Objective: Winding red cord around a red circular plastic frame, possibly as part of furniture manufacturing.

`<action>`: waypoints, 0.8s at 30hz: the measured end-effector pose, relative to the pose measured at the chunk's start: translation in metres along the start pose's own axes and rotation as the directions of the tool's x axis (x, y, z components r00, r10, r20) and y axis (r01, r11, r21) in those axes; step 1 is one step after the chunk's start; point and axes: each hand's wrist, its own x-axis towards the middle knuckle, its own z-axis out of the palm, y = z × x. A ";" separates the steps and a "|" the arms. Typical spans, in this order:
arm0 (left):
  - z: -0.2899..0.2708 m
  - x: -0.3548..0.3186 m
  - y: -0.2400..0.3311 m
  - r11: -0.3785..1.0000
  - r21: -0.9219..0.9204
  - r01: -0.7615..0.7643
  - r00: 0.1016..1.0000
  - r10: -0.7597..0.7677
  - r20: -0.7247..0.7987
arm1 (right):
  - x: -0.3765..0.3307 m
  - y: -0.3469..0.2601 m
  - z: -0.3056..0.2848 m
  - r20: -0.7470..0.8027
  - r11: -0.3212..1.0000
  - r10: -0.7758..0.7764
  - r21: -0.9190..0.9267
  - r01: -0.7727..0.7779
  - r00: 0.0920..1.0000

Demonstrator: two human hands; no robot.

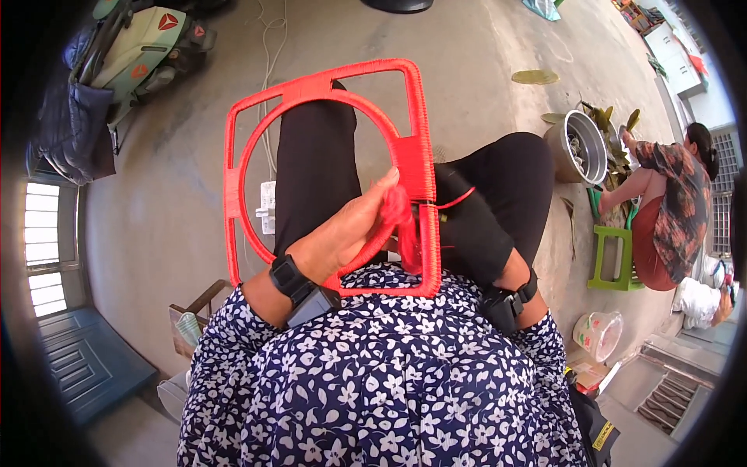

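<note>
A square frame with a ring inside it (418,167), wrapped in red cord, stands tilted over my lap. My left hand (354,229) reaches through the ring and closes round the frame's right part, its thumb upward. Beside its fingers is a bunched mass of red cord (398,214), smeared by motion. My right hand (471,233), in a black glove, is just right of the frame's right bar. From that bar a thin red strand (457,200) curves across the glove. Blur and the frame hide the right fingers, so their grip is unclear.
At the right a person (677,194) sits by a green stool (615,261), near a large metal pot (583,148) and long leaves. A scooter (140,58) stands far left. A white power strip (268,206) with its cable lies beyond my left leg; a clear bucket (597,335) stands right.
</note>
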 end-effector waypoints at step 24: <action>-0.004 -0.002 0.005 0.951 0.308 -0.005 0.999 -0.007 0.037 | -0.109 0.019 -0.202 -0.485 0.131 -0.380 -0.871 -0.473 0.787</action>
